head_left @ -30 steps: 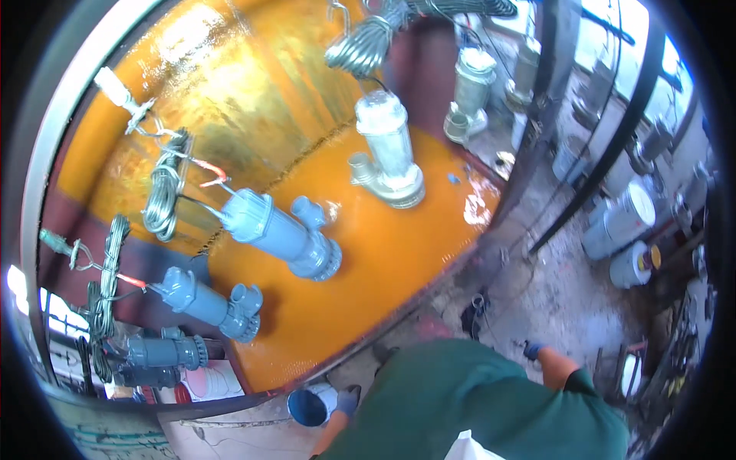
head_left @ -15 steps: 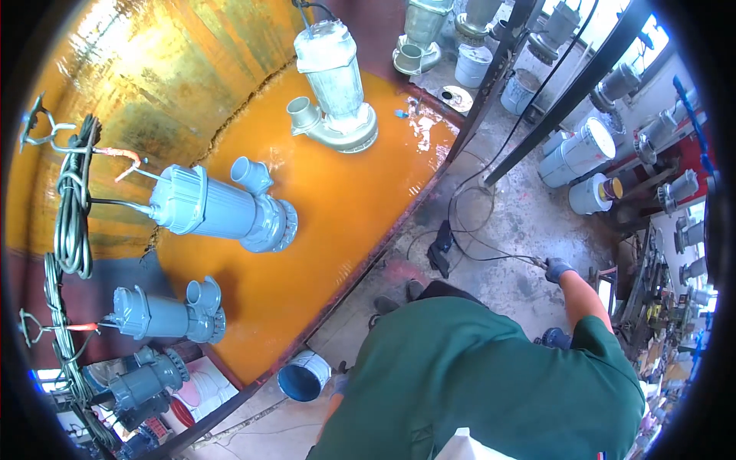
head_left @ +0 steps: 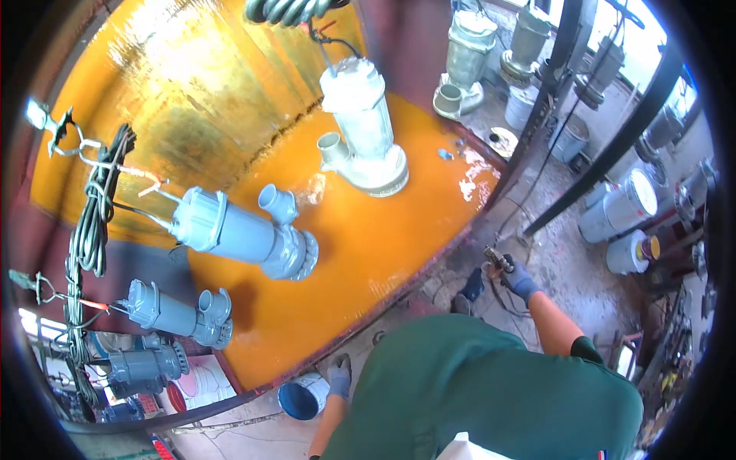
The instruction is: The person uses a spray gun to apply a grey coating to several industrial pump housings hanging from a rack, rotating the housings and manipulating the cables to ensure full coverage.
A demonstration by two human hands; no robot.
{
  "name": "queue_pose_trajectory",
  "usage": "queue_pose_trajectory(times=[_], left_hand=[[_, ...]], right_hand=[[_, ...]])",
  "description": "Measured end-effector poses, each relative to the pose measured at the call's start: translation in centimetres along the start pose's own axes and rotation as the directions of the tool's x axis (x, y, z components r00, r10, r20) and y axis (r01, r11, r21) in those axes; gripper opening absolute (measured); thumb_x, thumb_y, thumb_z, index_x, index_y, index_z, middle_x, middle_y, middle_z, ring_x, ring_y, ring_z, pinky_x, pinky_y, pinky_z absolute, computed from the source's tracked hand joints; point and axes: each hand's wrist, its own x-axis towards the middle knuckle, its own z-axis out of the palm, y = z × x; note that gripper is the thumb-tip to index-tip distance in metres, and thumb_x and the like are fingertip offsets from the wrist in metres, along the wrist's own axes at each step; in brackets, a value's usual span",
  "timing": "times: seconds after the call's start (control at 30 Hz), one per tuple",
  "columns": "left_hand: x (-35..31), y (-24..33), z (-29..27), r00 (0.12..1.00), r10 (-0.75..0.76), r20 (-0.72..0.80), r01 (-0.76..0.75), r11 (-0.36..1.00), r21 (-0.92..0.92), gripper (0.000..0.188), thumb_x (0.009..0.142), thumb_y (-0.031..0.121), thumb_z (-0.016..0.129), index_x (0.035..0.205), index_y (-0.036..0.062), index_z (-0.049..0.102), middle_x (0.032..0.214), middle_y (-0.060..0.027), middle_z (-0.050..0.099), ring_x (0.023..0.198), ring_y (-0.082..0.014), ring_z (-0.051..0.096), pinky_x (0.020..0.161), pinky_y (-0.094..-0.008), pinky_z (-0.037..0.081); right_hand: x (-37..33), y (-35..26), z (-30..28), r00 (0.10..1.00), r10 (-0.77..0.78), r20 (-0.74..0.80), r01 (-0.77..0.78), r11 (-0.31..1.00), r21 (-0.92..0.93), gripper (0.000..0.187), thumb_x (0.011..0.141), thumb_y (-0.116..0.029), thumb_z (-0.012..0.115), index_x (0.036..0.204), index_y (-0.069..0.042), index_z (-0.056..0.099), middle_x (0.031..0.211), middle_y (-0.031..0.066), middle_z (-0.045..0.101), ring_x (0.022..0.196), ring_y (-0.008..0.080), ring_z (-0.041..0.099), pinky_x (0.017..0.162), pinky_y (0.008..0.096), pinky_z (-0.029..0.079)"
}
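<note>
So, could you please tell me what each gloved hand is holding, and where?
Right hand grips a dark spray-gun-like tool by its handle; left hand holds the blue-and-white bucket rim.

Workshop (paint booth) — grey pumps (head_left: 245,238), buckets (head_left: 625,207)

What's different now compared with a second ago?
Mostly the view swung: the grey pumps on the wet orange floor slid across the picture. The right gloved hand, barely visible before, now reaches out holding a small dark tool. The left gloved hand stays at the rim of the blue-and-white bucket. The pumps themselves seem unmoved.
</note>
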Motion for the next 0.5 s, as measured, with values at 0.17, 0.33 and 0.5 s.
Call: queue_pose_trajectory(times=[0.17, 0.33, 0.5], left_hand=[[6.5, 16.4, 4.5, 0.937, 0.285, -0.201, -0.320, 0.931, -0.174, 0.045, 0.099, 0.012, 0.067, 0.141, -0.0043, 0.064, 0.141, -0.0216, 0.067, 0.133, -0.0334, 0.063, 0.116, -0.0434, 0.047], [7.7, 44.9, 0.3, 0.521, 0.786, -0.333, -0.743, 0.609, 0.277, 0.055, 0.098, 0.011, 0.069, 0.149, -0.0018, 0.056, 0.150, -0.0230, 0.058, 0.140, -0.0410, 0.054, 0.122, -0.0496, 0.038], [8.6, 63.7, -2.5, 0.046, 0.995, -0.090, -0.714, 0.096, 0.693, 0.057, 0.091, 0.015, 0.073, 0.145, 0.0025, 0.060, 0.146, -0.0227, 0.060, 0.135, -0.0446, 0.055, 0.117, -0.0547, 0.041]], right_hand=[[5.8, -3.8, -1.0, 0.991, -0.073, 0.116, 0.057, 0.989, 0.136, 0.025, 0.095, -0.012, 0.069, 0.120, -0.007, 0.068, 0.101, 0.0130, 0.074, 0.087, 0.0253, 0.073, 0.079, 0.0394, 0.058], [8.2, -9.3, -6.5, 0.973, -0.229, -0.025, 0.229, 0.957, 0.178, 0.037, 0.089, -0.020, 0.078, 0.123, -0.008, 0.070, 0.104, 0.0231, 0.074, 0.096, 0.0397, 0.074, 0.083, 0.0456, 0.057], [7.2, -16.7, -13.1, 0.939, -0.338, -0.065, 0.341, 0.940, 0.035, 0.028, 0.093, -0.024, 0.076, 0.113, -0.006, 0.069, 0.098, 0.0223, 0.072, 0.093, 0.0438, 0.071, 0.079, 0.0503, 0.055]])
